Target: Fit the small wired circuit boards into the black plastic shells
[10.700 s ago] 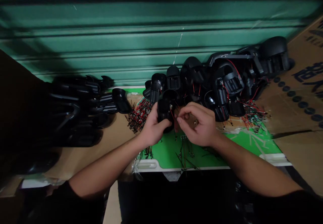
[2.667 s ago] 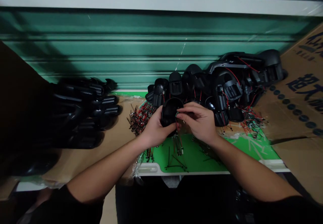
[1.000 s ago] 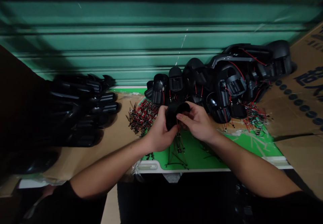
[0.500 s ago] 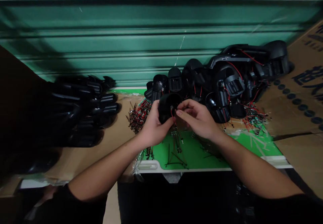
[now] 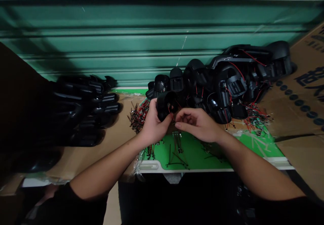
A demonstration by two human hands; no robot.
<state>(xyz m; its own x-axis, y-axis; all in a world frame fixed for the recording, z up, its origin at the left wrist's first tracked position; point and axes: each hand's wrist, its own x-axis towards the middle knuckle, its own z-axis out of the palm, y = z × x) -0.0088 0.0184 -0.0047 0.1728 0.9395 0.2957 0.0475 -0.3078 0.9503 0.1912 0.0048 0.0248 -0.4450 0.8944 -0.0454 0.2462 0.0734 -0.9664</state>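
Observation:
A hollow black plastic housing (image 5: 164, 104) with a rounded shell is gripped in my left hand (image 5: 153, 127), its open side turned right. My left thumb lies along its lower edge. Thin red wire (image 5: 170, 110) comes out of the hollow and runs down to between my two hands. Close beside the wire's lower end is my right hand (image 5: 198, 124), its fingers curled in and the thumb close to the index finger. Whatever those fingertips pinch is too small to make out. Below, small wired parts (image 5: 178, 140) lie on the green mat (image 5: 193, 157).
Many black housings with red wires (image 5: 229, 83) are piled behind and to the right. Bundles of red and black wires (image 5: 138, 117) lie left of my hands, more wires (image 5: 257, 117) right. Black plastic parts (image 5: 86, 111) are stacked at left. A cardboard box (image 5: 301, 110) stands at right.
My right hand has moved down and slightly away from the housing's opening, toward the wire's lower end. The housing has shifted slightly left and up in my left hand.

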